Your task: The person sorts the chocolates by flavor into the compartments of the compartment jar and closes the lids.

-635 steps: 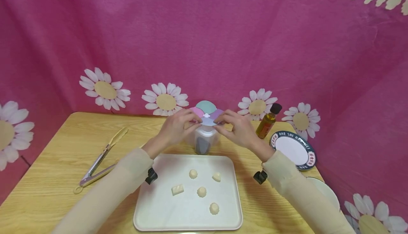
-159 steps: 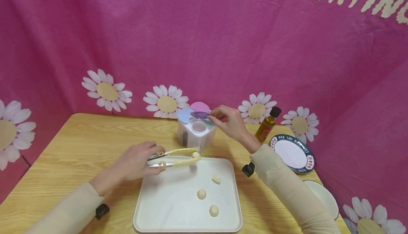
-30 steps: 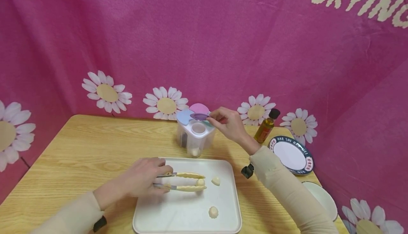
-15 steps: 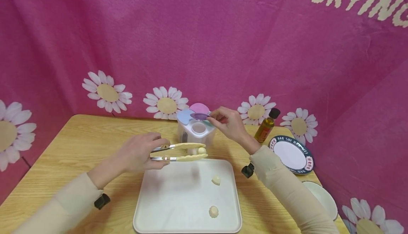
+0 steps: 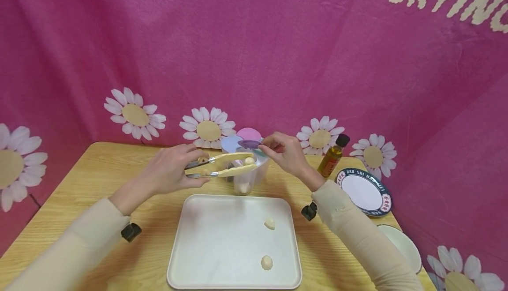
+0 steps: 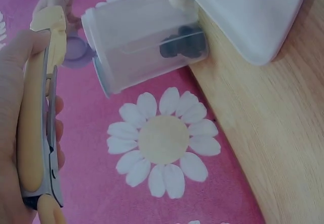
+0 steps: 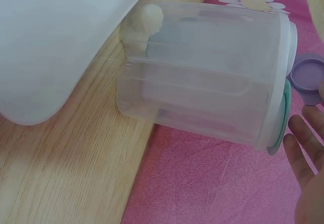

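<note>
My left hand [image 5: 170,167] grips cream-tipped metal tongs [image 5: 232,157]. Between the tips sits a small cream-coloured ball [image 5: 249,161], right over the mouth of a clear divided container [image 7: 202,77]. With thumb and finger, my right hand [image 5: 286,154] pinches the raised purple flap lid [image 5: 249,144] of that container. Its blue, pink and green flaps lie down. Pale pieces [image 7: 149,19] rest at the bottom of one compartment, and dark contents [image 6: 185,41] fill part of another. Two cream pieces, one wedge-like [image 5: 270,223] and one rounded [image 5: 267,263], lie on a white tray [image 5: 222,242].
An oil bottle [image 5: 331,156] with a black cap stands at the back right. Beside it are a dark-rimmed plate [image 5: 363,192] and a pale bowl [image 5: 401,244] by the table's right edge. A pink floral cloth [image 5: 254,53] hangs behind the wooden table [image 5: 119,167].
Over the last second my left hand lifts the tongs and ball from the tray to the container's mouth. My right hand stays on the purple flap. Earlier, several pieces lay on the tray.
</note>
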`<state>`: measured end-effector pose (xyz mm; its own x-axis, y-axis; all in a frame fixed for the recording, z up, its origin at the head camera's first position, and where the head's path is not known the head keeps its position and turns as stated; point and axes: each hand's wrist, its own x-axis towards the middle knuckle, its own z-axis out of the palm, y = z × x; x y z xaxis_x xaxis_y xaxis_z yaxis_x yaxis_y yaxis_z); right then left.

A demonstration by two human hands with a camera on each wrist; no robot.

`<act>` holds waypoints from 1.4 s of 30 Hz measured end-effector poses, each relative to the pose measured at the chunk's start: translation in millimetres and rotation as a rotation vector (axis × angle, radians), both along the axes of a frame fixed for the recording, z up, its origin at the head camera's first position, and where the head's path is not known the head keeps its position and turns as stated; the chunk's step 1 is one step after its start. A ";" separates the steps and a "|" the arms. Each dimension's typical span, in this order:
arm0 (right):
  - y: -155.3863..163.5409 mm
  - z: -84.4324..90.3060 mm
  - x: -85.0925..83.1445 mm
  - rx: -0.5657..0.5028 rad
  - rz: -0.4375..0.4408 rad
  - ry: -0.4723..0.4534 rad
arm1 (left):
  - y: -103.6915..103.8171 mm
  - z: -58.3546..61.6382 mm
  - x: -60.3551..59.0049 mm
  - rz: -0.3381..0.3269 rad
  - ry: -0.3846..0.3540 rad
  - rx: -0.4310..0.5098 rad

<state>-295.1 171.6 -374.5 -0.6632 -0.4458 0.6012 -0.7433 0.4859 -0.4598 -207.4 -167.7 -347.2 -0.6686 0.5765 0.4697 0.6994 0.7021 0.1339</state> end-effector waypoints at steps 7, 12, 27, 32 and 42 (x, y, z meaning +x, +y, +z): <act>0.7 0.0 -0.5 -0.005 0.006 0.001 | 2.3 -1.4 -12.6 0.053 -0.029 0.003; 0.8 -0.5 -0.2 -0.005 0.009 0.009 | 5.0 -2.9 -16.0 0.069 -0.088 -0.013; 1.2 -1.5 -0.9 -0.015 0.020 0.029 | 9.4 -7.1 -21.4 0.093 -0.144 -0.012; 0.3 -1.0 -0.9 -0.023 0.020 0.021 | 7.8 -7.2 -20.1 0.096 -0.156 -0.005; -0.7 -0.2 -0.3 -0.019 0.013 0.012 | -3.1 -12.7 0.1 0.081 -0.180 -0.008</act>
<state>-295.4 170.9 -374.7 -0.6500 -0.4427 0.6177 -0.7552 0.4673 -0.4597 -207.2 -170.8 -359.9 -0.7858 0.5202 0.3344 0.6056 0.7569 0.2457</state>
